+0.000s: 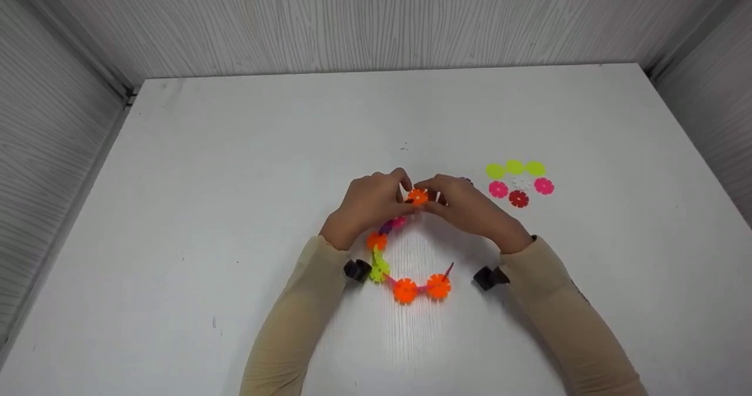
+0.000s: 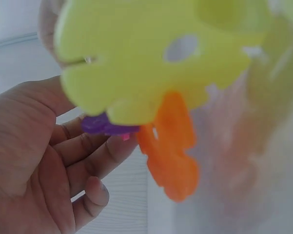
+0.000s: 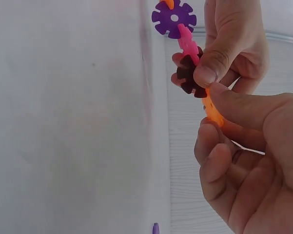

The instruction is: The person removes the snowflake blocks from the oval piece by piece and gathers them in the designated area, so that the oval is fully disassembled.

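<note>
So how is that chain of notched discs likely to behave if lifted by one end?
The chain probably feels light: its discs look thin and small. It may twist or sag, since discs join only at edge slots. A tug could loosen joints, as no fastener shows.

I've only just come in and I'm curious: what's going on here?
Someone is busy at a white table. Their left hand pinches a dark disc at one end of a chain of coloured slotted discs, while the right hand pinches an orange disc beside it; whether the two are joined is hidden. The chain curves back toward the person, and loose discs lie off to the right.
</note>
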Motion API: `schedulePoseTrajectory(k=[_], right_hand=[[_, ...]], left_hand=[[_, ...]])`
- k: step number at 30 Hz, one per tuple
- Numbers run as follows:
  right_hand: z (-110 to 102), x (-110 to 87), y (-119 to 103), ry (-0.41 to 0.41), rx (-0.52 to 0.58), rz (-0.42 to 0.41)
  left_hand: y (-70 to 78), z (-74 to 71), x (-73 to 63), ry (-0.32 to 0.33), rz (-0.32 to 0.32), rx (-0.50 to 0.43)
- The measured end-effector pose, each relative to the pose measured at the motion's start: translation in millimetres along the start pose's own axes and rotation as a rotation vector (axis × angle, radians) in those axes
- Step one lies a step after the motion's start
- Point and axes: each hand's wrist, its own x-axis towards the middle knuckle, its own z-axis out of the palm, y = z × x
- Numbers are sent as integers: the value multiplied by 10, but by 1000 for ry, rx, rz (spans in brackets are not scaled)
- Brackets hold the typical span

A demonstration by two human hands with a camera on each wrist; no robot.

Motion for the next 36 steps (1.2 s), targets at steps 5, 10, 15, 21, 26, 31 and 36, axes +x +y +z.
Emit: schedulePoseTrajectory(k=[5, 10, 15, 21, 26, 31, 36], right_hand=[[-18, -1, 36, 55, 9, 71], [-17, 3, 63, 80, 28, 78], [-9, 1, 66, 69, 65, 51], [-7, 9, 51, 73, 97, 35], [1, 4, 28, 91, 97, 19], [24, 2, 33, 94, 83, 15], [31, -1, 45, 92, 76, 3]], left_hand=[[-24, 2, -7, 20, -11, 24], [-19, 3, -2, 56, 39, -12], [-9, -3, -2, 80, 66, -29], [-19, -30, -6, 74, 82, -28], [-23, -49, -11, 73, 90, -16], [-30, -46, -20, 80, 92, 5], [-26, -52, -21, 79, 116, 50]])
